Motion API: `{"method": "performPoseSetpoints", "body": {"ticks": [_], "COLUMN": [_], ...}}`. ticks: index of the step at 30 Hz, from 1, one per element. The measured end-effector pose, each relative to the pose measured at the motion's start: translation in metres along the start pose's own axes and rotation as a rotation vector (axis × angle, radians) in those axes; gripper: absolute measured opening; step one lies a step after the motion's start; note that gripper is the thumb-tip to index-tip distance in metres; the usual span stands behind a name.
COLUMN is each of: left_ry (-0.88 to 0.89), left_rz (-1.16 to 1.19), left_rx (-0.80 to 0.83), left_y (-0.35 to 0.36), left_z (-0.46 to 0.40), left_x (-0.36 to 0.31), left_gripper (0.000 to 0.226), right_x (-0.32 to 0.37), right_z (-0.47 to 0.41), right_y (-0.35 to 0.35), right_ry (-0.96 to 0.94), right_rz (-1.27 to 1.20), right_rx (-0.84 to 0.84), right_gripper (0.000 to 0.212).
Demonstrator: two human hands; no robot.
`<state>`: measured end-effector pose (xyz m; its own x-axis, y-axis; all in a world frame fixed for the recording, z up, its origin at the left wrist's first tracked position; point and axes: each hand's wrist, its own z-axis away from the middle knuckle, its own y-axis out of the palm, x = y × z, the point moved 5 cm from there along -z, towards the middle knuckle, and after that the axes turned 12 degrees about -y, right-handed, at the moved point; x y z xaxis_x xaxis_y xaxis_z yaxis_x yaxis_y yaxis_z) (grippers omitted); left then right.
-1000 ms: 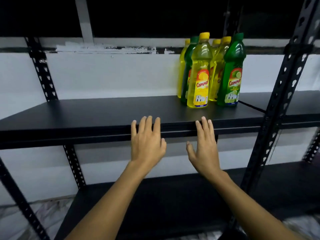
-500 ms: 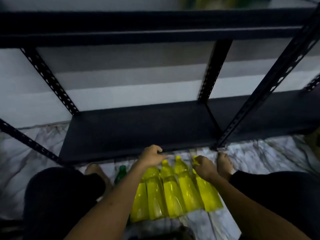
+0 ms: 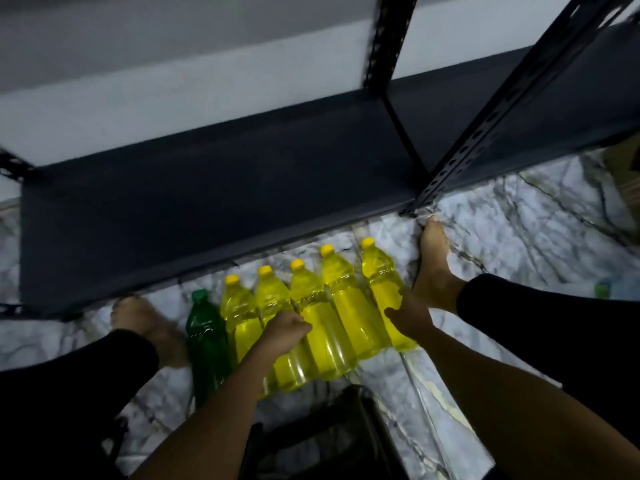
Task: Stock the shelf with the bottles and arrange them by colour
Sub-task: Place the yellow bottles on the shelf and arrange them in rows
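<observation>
Several yellow bottles [image 3: 346, 306] with yellow caps lie side by side on the marble floor, caps toward the shelf. A green bottle [image 3: 206, 337] lies at the left end of the row. My left hand [image 3: 287, 330] is curled over one of the middle yellow bottles. My right hand [image 3: 410, 315] wraps the side of the rightmost yellow bottle [image 3: 381, 275]. Both bottles still rest on the floor. The black bottom shelf [image 3: 207, 209] just beyond the row holds nothing.
A perforated black upright [image 3: 485, 126] stands at the shelf's right front corner. My bare feet [image 3: 433, 265] flank the bottles on both sides. A dark crate [image 3: 332, 434] sits near me on the floor. Something greenish [image 3: 602, 289] lies at far right.
My view dropped from the upper shelf with standing bottles to the floor. Both hands left the shelf edge, came down and closed onto the lying yellow bottles.
</observation>
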<state>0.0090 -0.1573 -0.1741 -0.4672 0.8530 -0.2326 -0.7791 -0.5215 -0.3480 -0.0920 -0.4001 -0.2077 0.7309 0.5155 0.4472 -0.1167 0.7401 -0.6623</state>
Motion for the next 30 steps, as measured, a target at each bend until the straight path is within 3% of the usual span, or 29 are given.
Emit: {"method": "performPoseSetpoints", "body": {"ticks": [2,6,8,11,12,16,19,22,24,28,30], "left_ry": [-0.077,-0.158,-0.157,-0.184,-0.191,-0.206,-0.251,-0.270,-0.282,-0.340,-0.292], "left_rz": [0.090,0.117,0.032,0.001,0.012,0.103,0.186,0.239,0.244,0.234,0.228], "left_rx": [0.051,0.085,0.055,0.062,0.065,-0.038,-0.159,-0.132,-0.092,-0.106,-0.133], "left_y": [0.014,0.040,0.047,0.056,0.057,0.054,0.053,0.066,0.076,0.084,0.077], "left_z": [-0.012,-0.030,-0.036,-0.042,-0.043,-0.043,-0.044,-0.045,-0.049,-0.065,-0.065], "left_x": [-0.001,-0.001,-0.003,-0.004,-0.006,-0.010,-0.016,-0.034,-0.044,-0.039,-0.036], "left_gripper": [0.008,0.077,0.070,0.028,0.025,0.075,0.068,0.066,0.078,0.124,0.124], "right_x": [-0.007,-0.021,-0.021,-0.023,-0.023,-0.028,-0.030,-0.026,-0.018,-0.009,-0.007], "right_z": [-0.013,-0.037,-0.044,-0.052,-0.054,-0.057,-0.054,-0.049,-0.042,-0.026,-0.017], "right_y": [0.005,0.013,0.011,0.015,0.018,0.018,0.012,0.006,0.000,-0.006,-0.005], "right_ry": [0.061,0.147,0.137,0.107,0.099,0.063,0.064,0.102,0.092,0.036,0.013], "right_rz": [0.011,0.151,0.281,0.338,0.312,0.138,0.001,0.002,0.002,-0.046,-0.034], "right_rx": [0.010,0.016,-0.015,-0.061,-0.071,-0.071,-0.044,-0.025,-0.024,0.013,0.021], "right_gripper": [0.073,0.088,0.091,0.088,0.090,0.090,0.085,0.084,0.084,0.084,0.079]}}
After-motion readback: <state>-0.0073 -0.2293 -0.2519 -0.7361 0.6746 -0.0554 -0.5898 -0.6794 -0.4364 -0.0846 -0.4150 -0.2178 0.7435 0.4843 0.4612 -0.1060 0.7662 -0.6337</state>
